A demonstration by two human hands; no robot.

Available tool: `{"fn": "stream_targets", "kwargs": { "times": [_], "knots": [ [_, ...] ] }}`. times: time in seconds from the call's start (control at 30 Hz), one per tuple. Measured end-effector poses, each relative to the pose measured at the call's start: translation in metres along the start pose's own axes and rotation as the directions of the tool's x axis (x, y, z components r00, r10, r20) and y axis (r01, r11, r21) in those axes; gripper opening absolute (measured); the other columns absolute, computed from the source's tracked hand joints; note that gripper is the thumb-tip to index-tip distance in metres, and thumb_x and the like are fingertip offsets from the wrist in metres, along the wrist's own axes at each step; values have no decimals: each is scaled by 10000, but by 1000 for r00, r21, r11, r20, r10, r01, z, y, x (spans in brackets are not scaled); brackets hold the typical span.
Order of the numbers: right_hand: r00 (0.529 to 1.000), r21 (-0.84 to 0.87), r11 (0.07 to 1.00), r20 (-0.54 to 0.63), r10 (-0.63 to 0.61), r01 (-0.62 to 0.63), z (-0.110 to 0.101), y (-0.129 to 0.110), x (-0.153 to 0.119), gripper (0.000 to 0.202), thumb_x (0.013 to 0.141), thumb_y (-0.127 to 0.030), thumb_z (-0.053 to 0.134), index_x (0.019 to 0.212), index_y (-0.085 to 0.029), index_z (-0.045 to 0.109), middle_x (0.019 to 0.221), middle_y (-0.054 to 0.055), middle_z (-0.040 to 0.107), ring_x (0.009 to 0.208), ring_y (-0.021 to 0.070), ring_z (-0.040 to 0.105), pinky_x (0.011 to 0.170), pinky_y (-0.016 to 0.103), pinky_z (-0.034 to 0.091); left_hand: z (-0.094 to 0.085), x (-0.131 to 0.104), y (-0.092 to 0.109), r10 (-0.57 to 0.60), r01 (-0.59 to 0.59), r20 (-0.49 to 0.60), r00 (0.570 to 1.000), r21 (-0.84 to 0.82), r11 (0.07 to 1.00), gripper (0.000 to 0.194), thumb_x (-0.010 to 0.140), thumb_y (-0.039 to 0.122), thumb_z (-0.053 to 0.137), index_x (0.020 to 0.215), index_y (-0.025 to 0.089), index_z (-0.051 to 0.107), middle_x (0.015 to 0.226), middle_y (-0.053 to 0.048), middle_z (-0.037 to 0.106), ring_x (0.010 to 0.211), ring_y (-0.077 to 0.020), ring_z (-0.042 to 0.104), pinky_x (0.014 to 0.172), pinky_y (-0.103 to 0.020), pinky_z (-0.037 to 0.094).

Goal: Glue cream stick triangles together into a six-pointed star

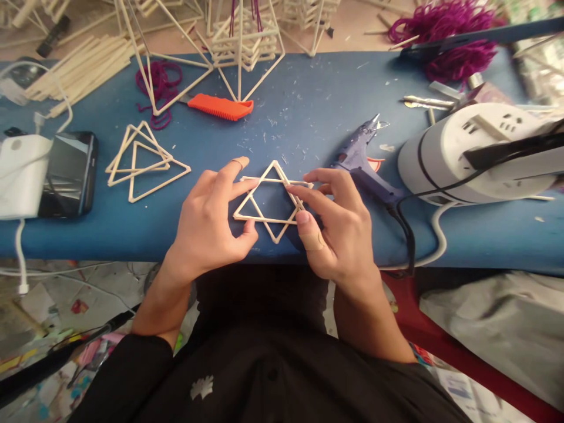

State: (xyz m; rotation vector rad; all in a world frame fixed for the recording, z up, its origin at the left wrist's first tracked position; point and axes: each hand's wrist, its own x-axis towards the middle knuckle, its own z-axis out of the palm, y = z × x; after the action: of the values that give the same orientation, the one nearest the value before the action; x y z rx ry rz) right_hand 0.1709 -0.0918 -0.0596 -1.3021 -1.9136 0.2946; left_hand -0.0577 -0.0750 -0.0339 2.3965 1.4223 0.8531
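Two triangles of thin wooden sticks lie crossed as a six-pointed star (pixel 268 221) near the front edge of the blue table. My left hand (pixel 209 220) holds its left side, with the index fingertip at the upper bar and the thumb by the lower bar. On the right side, my right hand (pixel 339 220) grips the star between fingers and thumb; a plaster wraps that thumb. The lower right corner is partly hidden by it. Several loose stick triangles (pixel 161 185) overlap to the left. A blue-purple glue gun (pixel 359 155) lies just beyond my right hand.
An orange cutter (pixel 220 107) lies behind the star, near purple yarn (pixel 161 82) and wooden stick frames (pixel 239 53). Loose sticks (pixel 88 67) and a phone (pixel 68 176) are at left. A white round power strip (pixel 423 153) with cables stands at right.
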Motion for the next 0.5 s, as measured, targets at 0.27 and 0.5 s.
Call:
{"fn": "stream_targets", "kwargs": {
  "times": [0.27, 0.5],
  "knots": [
    [994, 205, 978, -95, 53, -33, -6, 9, -5, 531, 1073, -559, 447, 1418, -216, 663, 1308, 130, 663, 954, 211, 676, 815, 388, 593, -5, -18, -7, -4, 3, -130, 991, -11, 1000, 893, 782, 213, 782, 1612, 238, 454, 1376, -86, 763, 1173, -306, 720, 1004, -470, 661],
    [986, 49, 993, -127, 110, -104, -13, 0, -30, 308, 1034, -381, 542, 1286, -211, 593, 986, 38, 769, 648, 144, 596, 683, 338, 531, -4, -36, -15, -159, 150, -247, 956, -56, 987, 718, 867, 278, 861, 1517, 257, 558, 1005, 2, 854, 958, -224, 779, 891, -380, 663]
  ]
}}
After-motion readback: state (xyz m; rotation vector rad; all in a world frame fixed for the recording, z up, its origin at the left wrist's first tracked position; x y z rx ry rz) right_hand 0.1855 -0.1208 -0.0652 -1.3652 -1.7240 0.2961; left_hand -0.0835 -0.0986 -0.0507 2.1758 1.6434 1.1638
